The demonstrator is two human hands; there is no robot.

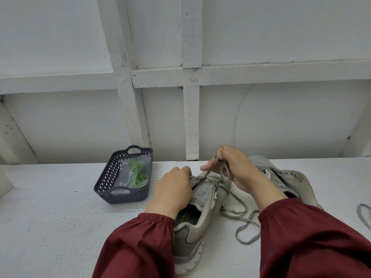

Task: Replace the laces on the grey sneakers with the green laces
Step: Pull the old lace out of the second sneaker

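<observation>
White painted tabletop (50, 217) under a white panelled wall (281, 117); two hands work on a grey sneaker (200, 223).

Head view: the sneaker sits near the front edge between dark red sleeves (136, 243), toe pointing away. Its grey mesh and suede upper looks worn, with a pale sole, and the tongue is exposed. The left hand (172, 189) curls over the shoe's left side and pinches the eyelet flap. The right hand (234, 167), raised above the toe, grips the grey lace (241, 213), whose slack trails in loops on the table to the right. A second grey sneaker (291, 177) lies behind the right wrist, and a loose lace loop (364, 213) shows at the right edge. To the left stands a dark lattice basket (104, 177) holding a clear bag (124, 173) with the green laces (137, 173) inside.
</observation>
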